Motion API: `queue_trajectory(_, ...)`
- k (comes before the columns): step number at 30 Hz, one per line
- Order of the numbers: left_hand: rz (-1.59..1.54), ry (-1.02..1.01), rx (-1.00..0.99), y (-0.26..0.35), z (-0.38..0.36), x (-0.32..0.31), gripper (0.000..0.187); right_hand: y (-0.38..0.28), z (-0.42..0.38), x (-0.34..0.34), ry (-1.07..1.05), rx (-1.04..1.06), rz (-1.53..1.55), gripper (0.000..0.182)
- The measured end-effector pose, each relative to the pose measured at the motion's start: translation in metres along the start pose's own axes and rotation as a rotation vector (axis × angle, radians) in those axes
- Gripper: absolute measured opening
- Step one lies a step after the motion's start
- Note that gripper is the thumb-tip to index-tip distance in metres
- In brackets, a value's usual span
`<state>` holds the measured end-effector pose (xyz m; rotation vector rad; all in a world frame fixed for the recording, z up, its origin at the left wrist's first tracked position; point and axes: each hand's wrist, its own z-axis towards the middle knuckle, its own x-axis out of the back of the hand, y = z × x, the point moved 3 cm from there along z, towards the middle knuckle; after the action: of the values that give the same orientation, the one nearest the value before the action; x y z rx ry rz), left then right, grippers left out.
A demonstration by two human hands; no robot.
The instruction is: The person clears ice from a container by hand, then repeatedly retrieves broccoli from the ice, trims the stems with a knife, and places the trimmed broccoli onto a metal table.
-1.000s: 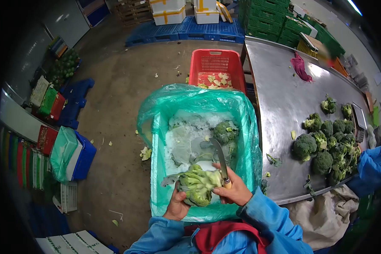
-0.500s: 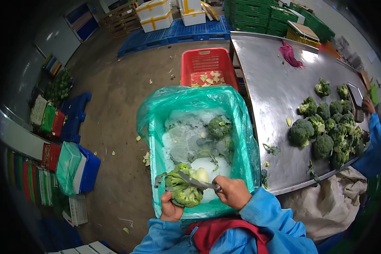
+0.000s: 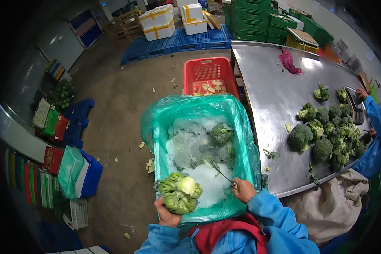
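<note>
My left hand (image 3: 168,214) is closed on a broccoli head (image 3: 180,194), its pale cut stem facing up, over the near left corner of a crate lined with green plastic (image 3: 246,146). To the right, my right hand (image 3: 244,190) grips the handle of a knife (image 3: 224,175), whose blade points away over the ice, apart from the broccoli. Inside the liner lie crushed ice (image 3: 186,146) and another broccoli head (image 3: 221,134), with leaf scraps beside it.
A metal table (image 3: 262,101) on the right bears many broccoli heads (image 3: 322,147) and a pink cloth (image 3: 289,62). At its right edge a co-worker's blue sleeve (image 3: 374,118) shows. Beyond the lined crate stands a red basket (image 3: 207,67) with scraps. A white sack (image 3: 332,207) lies at lower right.
The knife has come away from the broccoli, moving right and down with my right hand. The broccoli's stem now faces up. The co-worker's hands have shifted near the scale.
</note>
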<state>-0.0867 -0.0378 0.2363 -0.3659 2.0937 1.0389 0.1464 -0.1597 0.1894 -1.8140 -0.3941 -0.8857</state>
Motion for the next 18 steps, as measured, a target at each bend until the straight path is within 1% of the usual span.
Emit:
queue_trajectory(1,-0.044,-0.018,-0.055,0.003,-0.007,0.001,0.071,0.003,-0.004,-0.004,-0.018,-0.004,0.002,0.012)
queue_trajectory(3,-0.027,-0.012,-0.048,0.008,-0.004,0.001,0.071,-0.033,0.003,0.017,-0.147,-0.055,0.49,0.021)
queue_trajectory(4,0.264,-0.011,-0.115,0.013,-0.001,-0.004,0.073,-0.049,0.005,0.026,-0.185,-0.117,0.594,0.034)
queue_trajectory(5,0.556,-0.009,-0.182,0.019,0.001,-0.014,0.075,-0.064,0.009,0.034,-0.18,-0.109,0.592,0.034)
queue_trajectory(6,0.667,-0.087,-0.235,0.025,0.002,-0.029,0.079,-0.081,0.012,0.043,-0.104,0.046,0.648,0.037)
queue_trajectory(7,0.665,-0.089,-0.236,0.026,0.005,-0.035,0.079,-0.092,0.014,0.049,-0.028,0.201,0.699,0.04)
queue_trajectory(8,1.096,-0.178,-0.495,0.03,0.005,-0.047,0.082,-0.097,0.018,0.049,-0.026,0.201,0.696,0.04)
queue_trajectory(9,1.523,-0.267,-0.76,0.029,0.003,-0.058,0.084,-0.1,0.021,0.046,-0.073,0.226,0.684,0.041)
queue_trajectory(10,1.514,-0.283,-0.734,0.027,0.004,-0.064,0.086,-0.102,0.023,0.045,-0.119,0.25,0.672,0.043)
queue_trajectory(11,1.513,-0.285,-0.735,0.025,0.005,-0.066,0.086,-0.101,0.023,0.047,-0.117,0.25,0.671,0.043)
queue_trajectory(13,1.474,-0.262,-0.698,0.024,0.008,-0.066,0.084,-0.096,0.022,0.05,-0.208,0.134,0.851,0.041)
queue_trajectory(14,1.474,-0.263,-0.698,0.021,0.011,-0.062,0.084,-0.094,0.021,0.05,-0.208,0.133,0.852,0.041)
queue_trajectory(16,1.343,-0.23,-0.586,0.015,0.018,-0.052,0.084,-0.088,0.015,0.051,-0.123,0.188,0.86,0.038)
queue_trajectory(17,1.342,-0.237,-0.584,0.015,0.017,-0.055,0.084,-0.084,0.016,0.044,-0.117,0.185,0.86,0.038)
queue_trajectory(18,1.414,-0.253,-0.624,0.015,0.016,-0.062,0.085,-0.08,0.02,0.038,0.028,0.338,0.717,0.036)
